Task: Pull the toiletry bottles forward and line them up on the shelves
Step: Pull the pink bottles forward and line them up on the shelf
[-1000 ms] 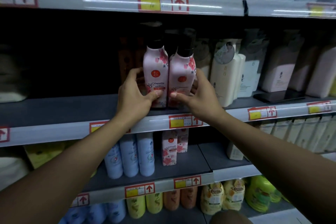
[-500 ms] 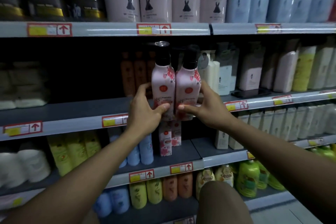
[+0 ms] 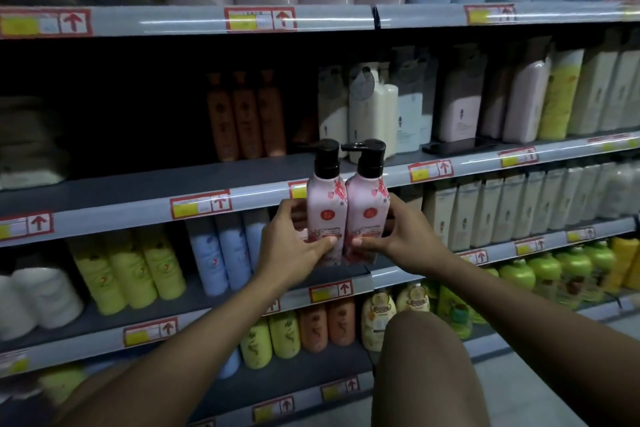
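Head view: left hand (image 3: 294,246) grips one pink pump bottle (image 3: 325,215), right hand (image 3: 398,239) grips its twin (image 3: 367,215), both upright, touching, off the shelf edge (image 3: 242,198). Neither placed yet; orange bottles (image 3: 246,114) sit far back, unpulled.

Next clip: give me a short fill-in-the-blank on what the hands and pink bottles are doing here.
1. The left hand and right hand together hold ____ pink bottles.
2. The bottles' pump caps are coloured ____.
3. The two bottles stand side by side and ____ each other.
4. The three orange bottles stand on the shelf ____ the blue bottles.

Answers: two; black; touch; above
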The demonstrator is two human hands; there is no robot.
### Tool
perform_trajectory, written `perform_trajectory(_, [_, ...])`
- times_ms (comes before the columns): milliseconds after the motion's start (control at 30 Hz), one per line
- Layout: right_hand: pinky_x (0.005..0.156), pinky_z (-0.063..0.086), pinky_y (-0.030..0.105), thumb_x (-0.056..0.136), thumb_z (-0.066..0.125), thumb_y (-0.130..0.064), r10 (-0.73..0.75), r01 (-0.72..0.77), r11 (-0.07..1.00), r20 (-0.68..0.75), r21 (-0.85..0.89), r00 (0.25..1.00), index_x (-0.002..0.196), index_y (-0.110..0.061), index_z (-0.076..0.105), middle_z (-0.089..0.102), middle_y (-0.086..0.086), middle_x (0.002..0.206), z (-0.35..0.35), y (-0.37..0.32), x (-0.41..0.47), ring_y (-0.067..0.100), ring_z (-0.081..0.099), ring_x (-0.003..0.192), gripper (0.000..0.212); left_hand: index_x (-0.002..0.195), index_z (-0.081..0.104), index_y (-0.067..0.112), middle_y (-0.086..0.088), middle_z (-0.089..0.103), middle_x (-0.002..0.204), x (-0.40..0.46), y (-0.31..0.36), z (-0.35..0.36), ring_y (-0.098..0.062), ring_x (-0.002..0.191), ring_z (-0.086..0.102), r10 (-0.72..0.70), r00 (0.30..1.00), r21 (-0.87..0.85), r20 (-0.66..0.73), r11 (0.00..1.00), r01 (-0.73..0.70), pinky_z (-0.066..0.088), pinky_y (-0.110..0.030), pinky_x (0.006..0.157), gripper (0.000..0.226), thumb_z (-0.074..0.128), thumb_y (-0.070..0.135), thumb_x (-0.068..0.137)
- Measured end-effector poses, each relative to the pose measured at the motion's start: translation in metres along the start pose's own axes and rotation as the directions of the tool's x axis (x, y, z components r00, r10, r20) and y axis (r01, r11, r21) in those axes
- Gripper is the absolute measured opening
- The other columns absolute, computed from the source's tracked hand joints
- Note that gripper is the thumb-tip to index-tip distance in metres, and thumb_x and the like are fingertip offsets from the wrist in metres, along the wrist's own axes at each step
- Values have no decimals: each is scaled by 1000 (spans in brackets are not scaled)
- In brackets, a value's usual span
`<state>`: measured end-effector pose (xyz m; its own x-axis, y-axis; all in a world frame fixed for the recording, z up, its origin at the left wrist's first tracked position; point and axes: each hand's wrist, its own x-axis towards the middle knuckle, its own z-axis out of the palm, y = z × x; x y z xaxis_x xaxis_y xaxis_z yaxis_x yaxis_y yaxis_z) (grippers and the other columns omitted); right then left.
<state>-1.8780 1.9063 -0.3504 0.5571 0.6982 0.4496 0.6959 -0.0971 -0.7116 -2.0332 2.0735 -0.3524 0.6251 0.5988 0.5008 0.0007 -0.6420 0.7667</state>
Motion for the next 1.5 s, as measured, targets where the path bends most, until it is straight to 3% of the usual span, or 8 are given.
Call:
perform_trajectory(233, [89,61,34,72,92,-36,107,-99,993,130,-65,986,128,-28,55,72,-15,109,21,60,-2,-1,69,101,68,122,58,25,13,73,106,-10,-51,38,2,95,70,-129,988,33,84,991,127,62,-33,87,67,96,25,68])
perform_trajectory(467, [91,59,42,65,88,-49,194,-174,979,216,-108,957,127,-30,56,72,-17,110,38,111,5,5,69,102,73,120,59,24,16,73,104,-12,-91,73,7,91,68,-257,955,54,146,966,252,59,-21,78,60,94,24,72])
perform_trajectory(567, [92,59,42,68,91,-44,220,-200,974,215,-108,952,127,-31,57,73,-17,111,43,124,13,5,69,103,70,120,60,22,14,74,104,-2,-100,83,3,92,69,-274,950,61,150,962,267,56,-17,76,58,93,23,73])
perform_trajectory(733, [91,59,39,70,92,-38,222,-207,974,210,-89,952,123,-29,58,74,-16,108,43,136,36,6,70,102,63,115,58,27,11,75,107,26,-107,94,-3,95,72,-242,962,85,129,969,232,61,-29,83,59,95,23,69])
perform_trajectory(900, [89,59,40,72,90,-43,231,-208,972,254,-114,939,120,-28,61,75,-14,107,44,144,45,5,71,99,58,116,57,28,15,71,99,40,-112,98,-2,88,68,-229,967,137,109,967,213,51,-12,71,62,96,25,67])
perform_trajectory(1067, [90,59,42,77,87,-43,240,-220,970,277,-101,930,118,-26,63,76,-11,110,39,148,60,8,71,99,51,111,54,34,17,72,100,43,-116,99,-1,90,70,-219,965,149,146,969,198,60,-28,79,63,97,27,65])
perform_trajectory(1233, [81,63,42,76,86,-46,267,-258,964,307,-73,914,112,-30,66,77,-11,106,35,151,71,8,74,94,44,115,57,31,16,73,103,42,-118,95,-4,93,71,-224,954,160,200,968,194,62,-37,84,67,98,27,63])
perform_trajectory(1500, [84,62,45,77,86,-37,272,-262,962,293,-73,917,103,-38,62,76,-12,103,32,153,79,9,73,95,36,112,58,30,15,73,105,36,-118,93,-5,93,71,-255,913,191,319,961,202,62,-39,84,63,97,31,62])
